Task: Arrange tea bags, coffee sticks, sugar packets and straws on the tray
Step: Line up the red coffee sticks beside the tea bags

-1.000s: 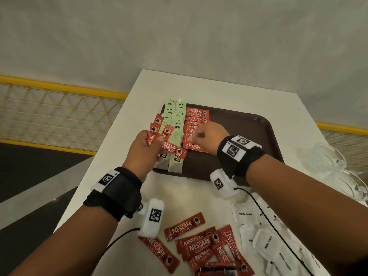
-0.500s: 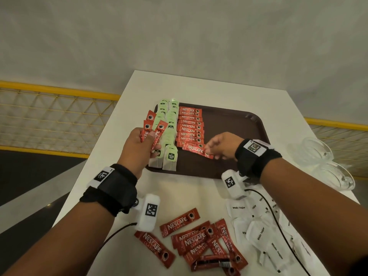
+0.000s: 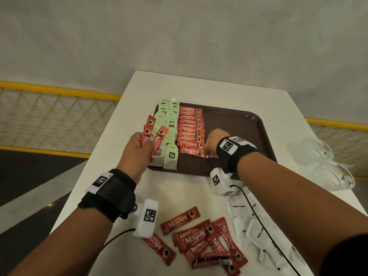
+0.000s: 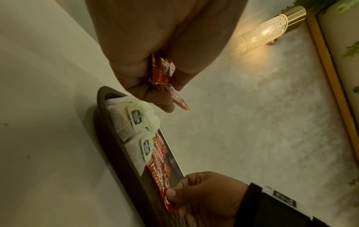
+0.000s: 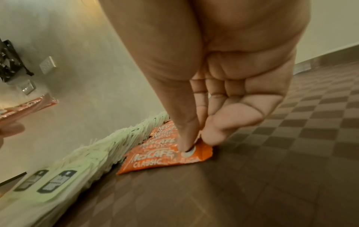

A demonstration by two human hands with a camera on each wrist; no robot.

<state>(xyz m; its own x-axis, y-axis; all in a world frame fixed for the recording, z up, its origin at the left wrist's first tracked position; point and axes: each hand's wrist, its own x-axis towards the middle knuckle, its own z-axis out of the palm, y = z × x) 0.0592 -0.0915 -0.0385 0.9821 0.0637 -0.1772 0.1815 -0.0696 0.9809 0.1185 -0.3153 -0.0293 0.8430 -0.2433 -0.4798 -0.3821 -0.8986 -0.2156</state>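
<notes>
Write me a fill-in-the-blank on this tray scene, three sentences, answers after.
1. The left hand grips several red ____ sticks.
2. The right hand sets a stick at the ____ end of the row on the tray.
3. The sugar packets lie on the ____.

Answers: coffee; near; table

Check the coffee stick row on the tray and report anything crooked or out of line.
The nearest coffee stick, pinched at its end by the right hand, lies slightly tilted and juts further right than the straight row of coffee sticks behind it on the tray. Nothing looks torn or spilled.
</notes>
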